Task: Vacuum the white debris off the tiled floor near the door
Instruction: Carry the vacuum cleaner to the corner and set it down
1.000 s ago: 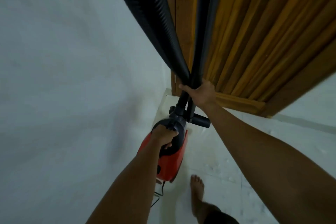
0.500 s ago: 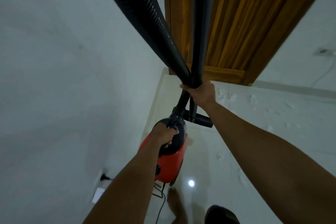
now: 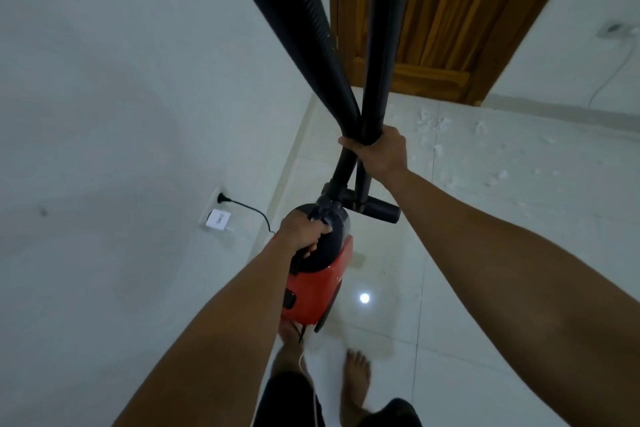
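Tiled floor [image 3: 485, 270], left hand [image 3: 303, 234] gripping vacuum [image 3: 317, 284] handle, right hand [image 3: 379, 151] clasping hose [image 3: 294, 21] and tube [image 3: 381, 45]

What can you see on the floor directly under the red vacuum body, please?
Under the red vacuum body, carried by the left hand, glossy tiled floor, a bare foot and a thin cord show. No white debris shows there; the body hides the tile beneath it.
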`<action>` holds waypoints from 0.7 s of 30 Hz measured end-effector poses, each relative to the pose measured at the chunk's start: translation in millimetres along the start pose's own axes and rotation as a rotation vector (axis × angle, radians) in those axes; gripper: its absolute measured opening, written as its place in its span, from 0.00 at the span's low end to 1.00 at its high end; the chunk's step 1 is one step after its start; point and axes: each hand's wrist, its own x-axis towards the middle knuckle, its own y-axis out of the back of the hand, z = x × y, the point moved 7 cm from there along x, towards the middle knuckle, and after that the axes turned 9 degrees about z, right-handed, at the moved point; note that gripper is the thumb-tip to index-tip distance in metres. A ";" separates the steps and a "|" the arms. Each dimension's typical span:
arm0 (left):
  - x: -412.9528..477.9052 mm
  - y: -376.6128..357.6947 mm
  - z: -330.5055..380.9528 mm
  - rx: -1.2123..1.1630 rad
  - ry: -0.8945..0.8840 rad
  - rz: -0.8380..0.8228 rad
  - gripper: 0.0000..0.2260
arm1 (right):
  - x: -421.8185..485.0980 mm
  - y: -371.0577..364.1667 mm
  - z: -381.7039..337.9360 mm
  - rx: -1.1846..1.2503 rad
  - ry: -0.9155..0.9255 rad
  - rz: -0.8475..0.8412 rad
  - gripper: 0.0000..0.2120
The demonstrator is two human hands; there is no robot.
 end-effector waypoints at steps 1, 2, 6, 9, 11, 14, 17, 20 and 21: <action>-10.4 -0.4 -13.1 -0.005 0.009 -0.004 0.11 | -15.7 -0.4 3.4 -0.008 -0.011 -0.010 0.25; -20.1 0.2 -25.8 -0.012 0.019 -0.009 0.11 | -31.1 -2.3 6.2 -0.012 -0.018 -0.021 0.25; -54.3 9.1 -76.5 -0.026 0.059 -0.035 0.11 | -88.0 -15.6 8.8 -0.023 -0.010 -0.050 0.24; -74.2 22.2 -114.0 -0.035 0.077 -0.035 0.10 | -124.8 -30.6 4.6 -0.036 -0.007 -0.071 0.24; -85.0 32.3 -137.9 -0.045 0.075 -0.034 0.09 | -146.7 -40.2 0.1 -0.041 -0.002 -0.069 0.25; -98.0 45.5 -168.9 -0.043 0.069 -0.045 0.09 | -179.2 -51.5 -7.3 -0.051 0.011 -0.045 0.25; -109.3 49.8 -188.0 -0.052 0.056 -0.037 0.08 | -205.1 -54.5 -10.5 -0.064 0.025 -0.029 0.25; -121.4 45.2 -194.9 -0.038 0.024 -0.038 0.08 | -224.7 -42.7 -9.5 -0.091 0.041 0.004 0.24; -127.4 40.7 -195.3 -0.032 0.010 -0.043 0.08 | -230.2 -35.0 -7.7 -0.094 0.043 0.014 0.24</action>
